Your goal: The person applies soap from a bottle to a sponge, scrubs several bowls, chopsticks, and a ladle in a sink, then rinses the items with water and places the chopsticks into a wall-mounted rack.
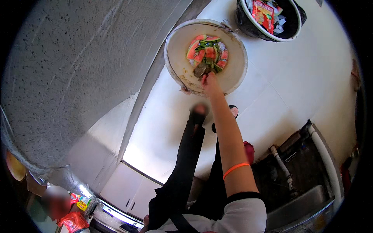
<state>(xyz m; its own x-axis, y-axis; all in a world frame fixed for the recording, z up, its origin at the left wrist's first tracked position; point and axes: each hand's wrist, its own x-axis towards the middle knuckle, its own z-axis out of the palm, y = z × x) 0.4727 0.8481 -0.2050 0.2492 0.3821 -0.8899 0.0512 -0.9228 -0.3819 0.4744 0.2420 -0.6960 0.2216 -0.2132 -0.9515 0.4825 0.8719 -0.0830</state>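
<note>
The right hand (209, 80) stretches straight down into a cream bucket (176, 48), fingers pinching a dark scrap (202, 70) among watermelon rinds (208, 52); a red packet (263, 13) lies in the black bin (244, 23) beyond; the left hand is unseen.

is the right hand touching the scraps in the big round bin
Touching. The head view shows the right hand reaching down into the round bin, its fingertips overlapping the near edge of the watermelon rind scraps with no gap visible.
</note>
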